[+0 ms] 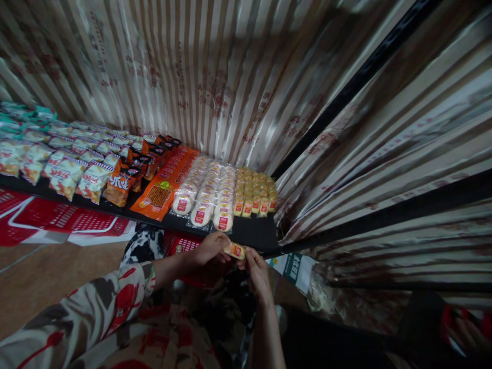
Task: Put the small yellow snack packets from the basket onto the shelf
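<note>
Both hands meet just below the front edge of the dark shelf (253,233), sharing one small yellow snack packet (234,250). The left hand (209,248) curls closed over its left end; the right hand (257,274) pinches the other end with fingertips. The step looks like shelving this packet. Next it would need lifting to the matching yellow packets (255,192) at the shelf's right end.

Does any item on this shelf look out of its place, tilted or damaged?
Nothing on the shelf stands out: the snack packets lie in tidy rows. The only packet off it is the small yellow snack packet, held between the left hand and right hand.
</note>
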`<state>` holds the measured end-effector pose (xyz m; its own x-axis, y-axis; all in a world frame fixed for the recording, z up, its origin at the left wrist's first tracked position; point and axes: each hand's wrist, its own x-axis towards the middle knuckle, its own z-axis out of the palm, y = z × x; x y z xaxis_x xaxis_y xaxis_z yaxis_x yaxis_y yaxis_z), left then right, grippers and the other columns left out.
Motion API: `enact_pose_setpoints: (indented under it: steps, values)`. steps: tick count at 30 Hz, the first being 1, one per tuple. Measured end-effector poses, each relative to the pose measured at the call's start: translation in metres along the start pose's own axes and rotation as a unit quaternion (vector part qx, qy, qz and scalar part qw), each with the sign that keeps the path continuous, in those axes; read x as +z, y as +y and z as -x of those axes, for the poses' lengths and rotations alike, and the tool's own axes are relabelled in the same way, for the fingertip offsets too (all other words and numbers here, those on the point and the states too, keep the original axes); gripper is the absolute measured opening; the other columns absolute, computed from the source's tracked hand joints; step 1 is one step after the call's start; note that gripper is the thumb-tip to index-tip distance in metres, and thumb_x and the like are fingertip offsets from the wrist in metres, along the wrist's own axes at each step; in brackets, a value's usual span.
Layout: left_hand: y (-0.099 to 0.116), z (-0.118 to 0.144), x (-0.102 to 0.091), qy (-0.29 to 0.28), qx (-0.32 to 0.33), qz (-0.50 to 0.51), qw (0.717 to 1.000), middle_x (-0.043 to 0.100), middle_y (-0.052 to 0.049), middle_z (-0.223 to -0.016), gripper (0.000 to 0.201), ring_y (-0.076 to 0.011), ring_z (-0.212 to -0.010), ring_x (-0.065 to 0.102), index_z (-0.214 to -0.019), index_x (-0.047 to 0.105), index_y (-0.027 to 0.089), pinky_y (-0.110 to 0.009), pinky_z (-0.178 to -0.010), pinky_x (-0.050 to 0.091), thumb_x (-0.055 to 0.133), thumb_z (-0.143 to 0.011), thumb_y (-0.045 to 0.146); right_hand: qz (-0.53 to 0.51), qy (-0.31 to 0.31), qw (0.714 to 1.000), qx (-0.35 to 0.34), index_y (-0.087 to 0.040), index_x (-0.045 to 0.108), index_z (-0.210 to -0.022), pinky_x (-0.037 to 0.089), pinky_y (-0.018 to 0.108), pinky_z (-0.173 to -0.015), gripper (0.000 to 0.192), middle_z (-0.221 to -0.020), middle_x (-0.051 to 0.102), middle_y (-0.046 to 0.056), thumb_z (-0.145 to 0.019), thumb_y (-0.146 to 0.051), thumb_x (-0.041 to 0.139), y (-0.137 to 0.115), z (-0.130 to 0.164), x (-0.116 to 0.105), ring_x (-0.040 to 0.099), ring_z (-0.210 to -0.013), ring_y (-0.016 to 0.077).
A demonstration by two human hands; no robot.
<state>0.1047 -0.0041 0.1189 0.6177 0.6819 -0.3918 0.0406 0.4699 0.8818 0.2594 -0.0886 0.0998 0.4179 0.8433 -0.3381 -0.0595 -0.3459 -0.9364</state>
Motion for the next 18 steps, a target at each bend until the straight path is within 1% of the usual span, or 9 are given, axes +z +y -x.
enact_pose_setpoints:
  steps: [4,6,8,10,12,15,18]
  values:
    - [0.008,-0.011,0.007,0.016,-0.008,-0.070,0.997,0.060,0.002,-0.068,0.022,-0.0097,-0.052,0.060,-0.091,0.051,0.016,-0.018,-0.048,0.043,0.056,-0.083,0.036,0.039,0.025,0.998,-0.052,-0.018,0.072,-0.088,0.050,0.031,-0.070,0.048,-0.082,0.071,0.004,-0.072,-0.061,0.059,0.003,-0.003,-0.004,0.062,-0.075,0.0206]
    - [0.012,-0.016,0.011,0.025,-0.008,-0.117,0.993,0.058,0.004,-0.063,0.015,-0.0093,-0.049,0.058,-0.092,0.053,0.016,-0.017,-0.046,0.042,0.053,-0.084,0.029,0.068,0.054,0.992,-0.090,-0.018,0.073,-0.088,0.050,0.034,-0.078,0.044,-0.090,0.072,0.007,-0.072,-0.056,0.060,0.005,-0.005,-0.006,0.063,-0.085,0.0226]
    - [0.015,-0.020,0.015,0.029,-0.004,-0.161,0.986,0.057,0.004,-0.060,0.014,-0.0102,-0.048,0.057,-0.094,0.054,0.015,-0.018,-0.045,0.042,0.050,-0.085,0.026,0.089,0.092,0.983,-0.134,-0.017,0.073,-0.088,0.050,0.036,-0.082,0.040,-0.095,0.071,0.009,-0.071,-0.051,0.061,0.007,-0.008,-0.006,0.063,-0.090,0.0233]
    - [0.018,-0.024,0.020,0.033,0.005,-0.204,0.978,0.056,0.004,-0.057,0.016,-0.0115,-0.049,0.058,-0.094,0.056,0.015,-0.019,-0.045,0.042,0.048,-0.085,0.025,0.111,0.116,0.970,-0.182,-0.018,0.072,-0.087,0.050,0.037,-0.083,0.035,-0.094,0.071,0.010,-0.073,-0.046,0.058,0.008,-0.010,-0.007,0.063,-0.090,0.0227]
    - [0.022,-0.027,0.025,0.035,0.017,-0.245,0.969,0.056,0.004,-0.056,0.018,-0.0119,-0.049,0.059,-0.094,0.058,0.015,-0.019,-0.046,0.043,0.048,-0.085,0.026,0.143,0.116,0.956,-0.227,-0.019,0.072,-0.087,0.050,0.037,-0.085,0.031,-0.094,0.071,0.010,-0.078,-0.042,0.053,0.008,-0.010,-0.008,0.064,-0.089,0.0214]
    - [0.031,-0.029,0.032,0.034,0.035,-0.308,0.950,0.058,0.003,-0.056,0.020,-0.0123,-0.049,0.059,-0.096,0.061,0.015,-0.020,-0.049,0.044,0.049,-0.084,0.027,0.210,0.120,0.929,-0.280,-0.019,0.072,-0.090,0.049,0.038,-0.088,0.032,-0.096,0.071,0.010,-0.083,-0.038,0.048,0.005,-0.009,-0.010,0.064,-0.090,0.0214]
    - [0.044,-0.030,0.038,0.043,0.044,-0.337,0.939,0.062,-0.001,-0.062,0.018,-0.0154,-0.060,0.063,-0.093,0.064,0.016,-0.024,-0.061,0.048,0.052,-0.082,0.026,0.267,0.133,0.905,-0.305,-0.019,0.072,-0.100,0.049,0.040,-0.090,0.036,-0.102,0.071,0.011,-0.087,-0.040,0.046,0.000,-0.006,-0.011,0.064,-0.095,0.0226]
